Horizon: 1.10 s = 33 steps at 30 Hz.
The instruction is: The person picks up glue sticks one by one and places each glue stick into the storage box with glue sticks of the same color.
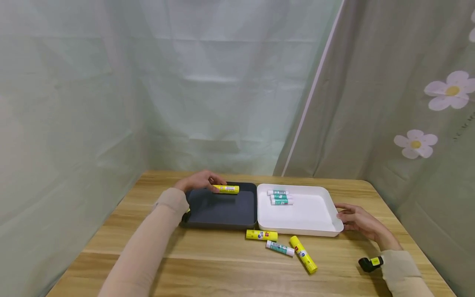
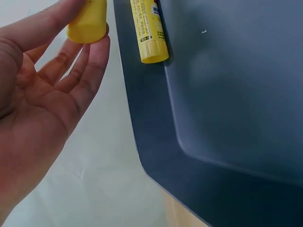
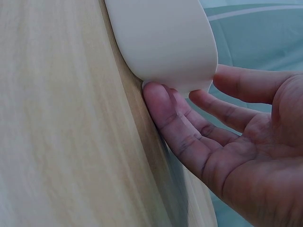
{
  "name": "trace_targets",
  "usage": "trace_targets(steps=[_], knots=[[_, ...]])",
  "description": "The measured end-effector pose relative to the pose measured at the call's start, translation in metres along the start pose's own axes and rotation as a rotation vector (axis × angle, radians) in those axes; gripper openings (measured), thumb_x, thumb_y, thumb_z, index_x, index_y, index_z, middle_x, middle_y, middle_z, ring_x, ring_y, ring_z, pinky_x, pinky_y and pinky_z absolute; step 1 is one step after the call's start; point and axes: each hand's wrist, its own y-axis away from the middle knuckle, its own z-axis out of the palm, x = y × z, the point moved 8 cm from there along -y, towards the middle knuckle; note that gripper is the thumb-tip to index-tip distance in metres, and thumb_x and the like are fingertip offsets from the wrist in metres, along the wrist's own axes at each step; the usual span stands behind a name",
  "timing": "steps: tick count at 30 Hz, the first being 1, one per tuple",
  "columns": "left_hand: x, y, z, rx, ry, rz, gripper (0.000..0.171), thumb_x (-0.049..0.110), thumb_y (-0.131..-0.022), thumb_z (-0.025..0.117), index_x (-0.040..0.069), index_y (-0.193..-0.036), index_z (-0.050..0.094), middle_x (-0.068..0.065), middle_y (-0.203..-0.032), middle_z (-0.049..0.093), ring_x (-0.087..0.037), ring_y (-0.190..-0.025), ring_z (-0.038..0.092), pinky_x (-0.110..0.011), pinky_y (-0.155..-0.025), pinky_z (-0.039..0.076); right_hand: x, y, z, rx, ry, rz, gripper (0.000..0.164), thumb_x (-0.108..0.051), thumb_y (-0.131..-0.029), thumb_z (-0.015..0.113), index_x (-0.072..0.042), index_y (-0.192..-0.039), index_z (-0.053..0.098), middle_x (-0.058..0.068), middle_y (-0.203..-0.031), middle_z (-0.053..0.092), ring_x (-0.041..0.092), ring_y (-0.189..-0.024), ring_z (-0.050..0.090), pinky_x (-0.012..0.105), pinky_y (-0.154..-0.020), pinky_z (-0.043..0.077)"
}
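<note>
My left hand (image 1: 200, 180) pinches a yellow glue stick (image 2: 90, 22) between thumb and fingers, above the far side of the dark tray (image 1: 222, 210). In the left wrist view another yellow glue stick (image 2: 150, 30) lies inside that tray along its wall; the head view does not clearly separate the two. At the white tray's (image 1: 308, 212) right end, my right hand (image 1: 358, 220) touches the outer wall with loosely bent fingers. Several slim green-and-white glue sticks (image 1: 281, 197) lie side by side in the white tray.
Before the trays on the wooden table (image 1: 208, 264) lie a yellow glue stick (image 1: 261, 235), a green-and-white glue stick (image 1: 280, 248) and a slanted yellow glue stick (image 1: 303, 255). The trays stand side by side. A pale curtain (image 1: 222, 90) hangs behind the table.
</note>
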Motion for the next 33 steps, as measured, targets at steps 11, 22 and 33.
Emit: trace_targets(steps=[11, 22, 33], knots=[[-0.01, -0.01, 0.002, -0.035, -0.004, -0.074, 0.037, 0.004, -0.098, 0.069, 0.002, -0.134, 0.069, -0.018, -0.145, 0.06, -0.038, -0.129, 0.057, -0.053, -0.107, 0.047, 0.0, -0.002, 0.001, -0.021, -0.006, -0.016, 0.071, -0.013, -0.106, 0.057, 0.017, -0.156, 0.017, 0.009, -0.115, 0.064, 0.018, -0.097, 0.064, 0.035, -0.082, 0.059], [-0.01, -0.019, 0.004, -0.057, -0.052, -0.085, 0.037, 0.0, -0.098, 0.068, 0.0, -0.135, 0.068, -0.021, -0.146, 0.058, -0.041, -0.134, 0.054, -0.05, -0.106, 0.049, 0.0, -0.001, 0.001, -0.017, 0.0, -0.015, 0.071, -0.013, -0.106, 0.056, 0.017, -0.156, 0.017, 0.01, -0.116, 0.064, 0.019, -0.097, 0.064, 0.035, -0.082, 0.059], [-0.018, -0.022, 0.01, -0.072, -0.116, -0.099, 0.037, -0.001, -0.096, 0.07, -0.002, -0.133, 0.069, -0.021, -0.142, 0.062, -0.041, -0.134, 0.055, -0.047, -0.106, 0.05, -0.001, 0.0, 0.001, -0.002, -0.01, 0.004, 0.071, -0.014, -0.105, 0.058, 0.016, -0.157, 0.019, 0.01, -0.116, 0.064, 0.019, -0.097, 0.064, 0.034, -0.083, 0.059]])
